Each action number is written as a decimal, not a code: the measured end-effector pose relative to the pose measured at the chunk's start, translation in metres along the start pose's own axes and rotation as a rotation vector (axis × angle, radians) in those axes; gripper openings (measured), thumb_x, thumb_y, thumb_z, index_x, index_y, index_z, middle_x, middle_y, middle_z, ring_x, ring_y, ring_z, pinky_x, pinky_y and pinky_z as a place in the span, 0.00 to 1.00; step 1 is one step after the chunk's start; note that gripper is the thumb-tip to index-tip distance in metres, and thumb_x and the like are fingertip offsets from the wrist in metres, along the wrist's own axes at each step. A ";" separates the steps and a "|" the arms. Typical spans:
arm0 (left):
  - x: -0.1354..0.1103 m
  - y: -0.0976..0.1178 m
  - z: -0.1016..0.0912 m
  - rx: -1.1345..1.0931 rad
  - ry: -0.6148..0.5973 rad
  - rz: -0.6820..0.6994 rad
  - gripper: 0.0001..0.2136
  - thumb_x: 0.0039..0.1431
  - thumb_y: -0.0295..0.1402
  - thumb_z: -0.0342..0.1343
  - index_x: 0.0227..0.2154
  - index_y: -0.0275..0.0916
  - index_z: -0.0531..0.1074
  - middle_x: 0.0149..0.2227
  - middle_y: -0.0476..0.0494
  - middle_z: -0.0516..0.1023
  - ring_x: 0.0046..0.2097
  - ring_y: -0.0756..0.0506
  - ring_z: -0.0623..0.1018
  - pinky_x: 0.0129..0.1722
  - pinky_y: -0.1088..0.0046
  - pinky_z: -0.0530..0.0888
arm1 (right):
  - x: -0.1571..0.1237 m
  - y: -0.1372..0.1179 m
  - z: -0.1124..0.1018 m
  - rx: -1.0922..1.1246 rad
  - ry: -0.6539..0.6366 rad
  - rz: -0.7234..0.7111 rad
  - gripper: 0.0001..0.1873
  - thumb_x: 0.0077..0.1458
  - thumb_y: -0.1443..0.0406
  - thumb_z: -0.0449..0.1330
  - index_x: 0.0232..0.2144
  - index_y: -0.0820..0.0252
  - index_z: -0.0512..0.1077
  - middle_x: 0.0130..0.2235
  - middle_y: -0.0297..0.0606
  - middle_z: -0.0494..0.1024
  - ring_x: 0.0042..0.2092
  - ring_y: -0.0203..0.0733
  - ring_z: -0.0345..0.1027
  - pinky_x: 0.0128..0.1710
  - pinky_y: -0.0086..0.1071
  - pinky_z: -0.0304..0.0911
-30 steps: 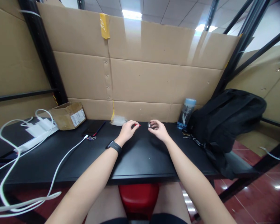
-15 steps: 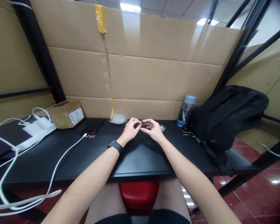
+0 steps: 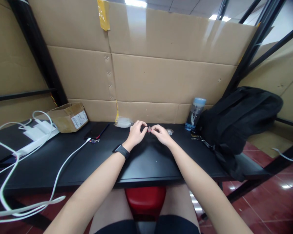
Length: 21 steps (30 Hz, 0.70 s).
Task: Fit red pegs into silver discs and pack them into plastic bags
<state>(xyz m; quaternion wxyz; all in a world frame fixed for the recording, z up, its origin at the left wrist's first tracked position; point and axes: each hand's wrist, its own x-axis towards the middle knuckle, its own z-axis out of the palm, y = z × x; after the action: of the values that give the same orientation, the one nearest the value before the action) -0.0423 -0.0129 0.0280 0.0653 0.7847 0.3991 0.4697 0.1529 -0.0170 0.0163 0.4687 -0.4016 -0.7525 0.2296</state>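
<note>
Between my two hands, above the black tabletop, is a small dark red piece with a shiny part; its kind is too small to make out. My left hand, with a dark watch on the wrist, has thumb and fingertips pinched at its left side. On the opposite side my right hand pinches it between thumb and fingers. A small round clear item lies just right of my right hand. Behind my left hand rests a clear plastic bag, and a bit of red shows beside that hand.
To the left are an open cardboard box, a phone, a white power strip and white cables. On the right stand a water bottle and a black backpack. A cardboard wall closes the back.
My hands have drawn slightly apart, so the small piece shows more between the fingertips. The right fingers have curled in closer to a pinch. The view has tilted slightly down.
</note>
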 end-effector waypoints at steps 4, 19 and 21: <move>0.005 -0.009 -0.007 0.057 0.057 -0.053 0.08 0.63 0.27 0.51 0.44 0.41 0.71 0.45 0.43 0.76 0.51 0.42 0.75 0.53 0.62 0.70 | 0.000 0.003 -0.009 -0.198 0.006 -0.006 0.07 0.54 0.67 0.59 0.24 0.58 0.72 0.39 0.38 0.75 0.43 0.43 0.70 0.46 0.36 0.62; 0.005 -0.059 -0.050 0.495 -0.253 -0.134 0.09 0.59 0.39 0.57 0.36 0.48 0.82 0.45 0.41 0.79 0.50 0.36 0.74 0.51 0.59 0.67 | -0.007 0.009 -0.038 -0.358 -0.127 0.009 0.06 0.52 0.65 0.64 0.24 0.57 0.77 0.39 0.37 0.77 0.41 0.42 0.71 0.47 0.37 0.62; 0.005 -0.063 -0.047 0.464 -0.239 -0.112 0.08 0.58 0.39 0.59 0.35 0.47 0.82 0.46 0.41 0.79 0.51 0.35 0.74 0.52 0.58 0.67 | -0.006 0.013 -0.042 -0.384 -0.112 0.036 0.08 0.55 0.61 0.64 0.26 0.56 0.78 0.38 0.38 0.77 0.41 0.43 0.71 0.46 0.37 0.62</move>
<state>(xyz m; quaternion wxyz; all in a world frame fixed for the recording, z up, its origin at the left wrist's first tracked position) -0.1142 0.0201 0.0268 -0.0438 0.8054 0.5282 0.2653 0.1971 -0.0158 0.0227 0.3369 -0.4836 -0.8001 0.1119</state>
